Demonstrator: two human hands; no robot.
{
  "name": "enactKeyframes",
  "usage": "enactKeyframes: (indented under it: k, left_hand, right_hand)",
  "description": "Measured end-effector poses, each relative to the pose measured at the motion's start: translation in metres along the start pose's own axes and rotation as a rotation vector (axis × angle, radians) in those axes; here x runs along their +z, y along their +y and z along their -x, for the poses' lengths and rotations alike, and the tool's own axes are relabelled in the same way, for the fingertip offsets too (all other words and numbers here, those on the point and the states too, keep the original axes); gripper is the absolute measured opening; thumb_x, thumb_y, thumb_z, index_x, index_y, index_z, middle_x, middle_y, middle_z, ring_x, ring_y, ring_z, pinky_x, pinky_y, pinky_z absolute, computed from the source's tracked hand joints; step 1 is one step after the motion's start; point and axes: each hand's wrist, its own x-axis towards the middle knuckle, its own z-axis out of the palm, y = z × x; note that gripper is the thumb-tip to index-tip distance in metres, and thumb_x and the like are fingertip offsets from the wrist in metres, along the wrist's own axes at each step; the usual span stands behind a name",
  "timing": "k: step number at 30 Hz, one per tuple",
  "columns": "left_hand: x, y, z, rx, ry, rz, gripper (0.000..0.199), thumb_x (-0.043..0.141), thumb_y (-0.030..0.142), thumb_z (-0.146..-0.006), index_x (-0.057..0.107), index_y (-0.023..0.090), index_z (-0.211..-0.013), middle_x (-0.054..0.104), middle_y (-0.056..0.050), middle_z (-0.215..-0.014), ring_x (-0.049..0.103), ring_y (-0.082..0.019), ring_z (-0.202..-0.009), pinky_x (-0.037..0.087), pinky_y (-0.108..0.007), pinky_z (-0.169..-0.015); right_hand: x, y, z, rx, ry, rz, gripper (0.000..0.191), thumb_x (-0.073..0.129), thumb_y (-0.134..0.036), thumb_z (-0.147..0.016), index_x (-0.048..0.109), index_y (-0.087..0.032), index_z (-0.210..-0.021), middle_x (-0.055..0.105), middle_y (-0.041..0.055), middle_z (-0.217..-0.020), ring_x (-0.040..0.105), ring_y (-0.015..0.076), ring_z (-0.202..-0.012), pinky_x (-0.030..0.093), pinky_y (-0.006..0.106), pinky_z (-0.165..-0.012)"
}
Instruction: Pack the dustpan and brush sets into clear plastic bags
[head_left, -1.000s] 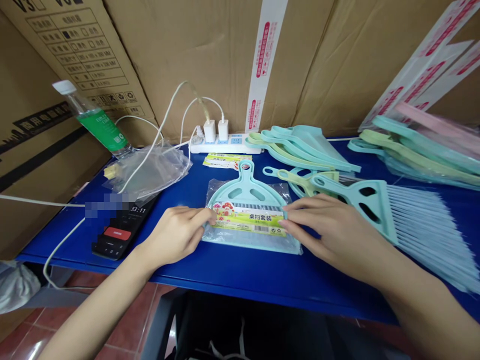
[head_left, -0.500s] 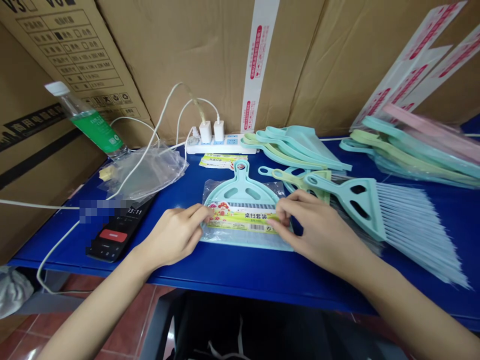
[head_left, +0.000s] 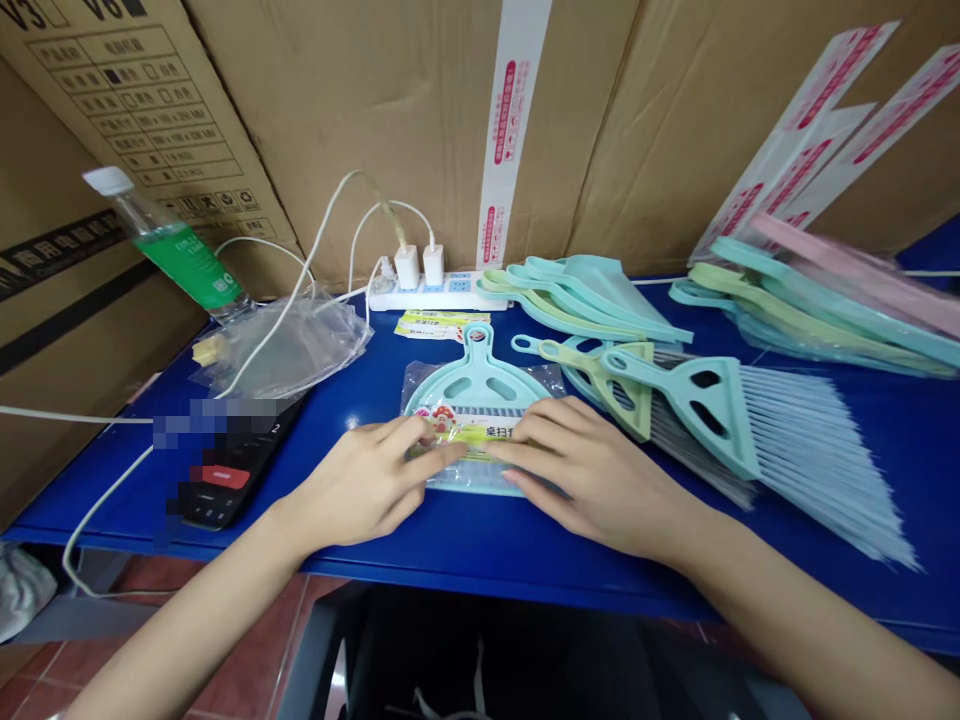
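Note:
A light-blue dustpan and brush set (head_left: 480,385) lies flat in a clear plastic bag at the middle of the table, handle toward the boxes. A yellow-green label (head_left: 469,432) with a mushroom picture is across its front part. My left hand (head_left: 375,478) rests on the label's left side, fingers apart and lightly bent, index finger reaching inward. From the right, my right hand (head_left: 592,470) lies over the label and bag with its fingers spread, covering part of the printed text. Both hands' fingertips are close together on the label.
Loose brushes (head_left: 705,405) and stacked dustpans (head_left: 592,295) lie right and behind; more dustpans (head_left: 825,300) are far right. A power strip (head_left: 442,292), spare labels (head_left: 439,325), clear bags (head_left: 292,345), a bottle (head_left: 184,262), a phone (head_left: 232,475) and white cables surround the left side.
Both hands have moved inward over the label, my right hand the most, and now cover more of it. Its fingers have gone from curled at the bag's right edge to spread out.

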Motion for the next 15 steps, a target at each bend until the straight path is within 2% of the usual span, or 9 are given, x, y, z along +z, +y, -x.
enactKeyframes:
  k: [5,9,15]
  left_hand:
    - [0.0023,0.0041,-0.0060,0.007,-0.107,-0.042,0.041,0.039,0.013,-0.089,0.058,0.021,-0.124,0.057,-0.006,-0.092,0.061,-0.020,-0.083,0.055,-0.030,-0.067]
    - [0.0042,0.0065,-0.0073,0.035,-0.095,-0.027,0.041,0.038,0.013,-0.090,0.058,0.018,-0.126,0.057,-0.006,-0.089,0.061,-0.021,-0.083,0.055,-0.032,-0.071]
    - [0.0033,0.0069,-0.0083,-0.009,-0.098,0.028,0.043,0.039,0.010,-0.088,0.060,0.018,-0.125,0.054,-0.005,-0.089,0.059,-0.019,-0.078,0.053,-0.030,-0.069]
  right_hand:
    - [0.0038,0.0001,-0.0005,0.033,-0.043,-0.002,0.033,0.040,-0.022,-0.102,0.072,-0.016,-0.102,0.064,0.0046,-0.080,0.056,0.0200,-0.078,0.039,0.033,-0.072]
    - [0.0039,0.0003,-0.0010,0.027,-0.044,0.007,0.036,0.037,-0.026,-0.104,0.072,-0.016,-0.101,0.064,0.0043,-0.079,0.056,0.0196,-0.077,0.038,0.032,-0.071]
    - [0.0046,-0.0012,-0.0024,0.027,-0.057,0.013,0.037,0.038,-0.028,-0.104,0.073,-0.017,-0.101,0.064,0.0043,-0.080,0.054,0.0193,-0.077,0.037,0.032,-0.071]
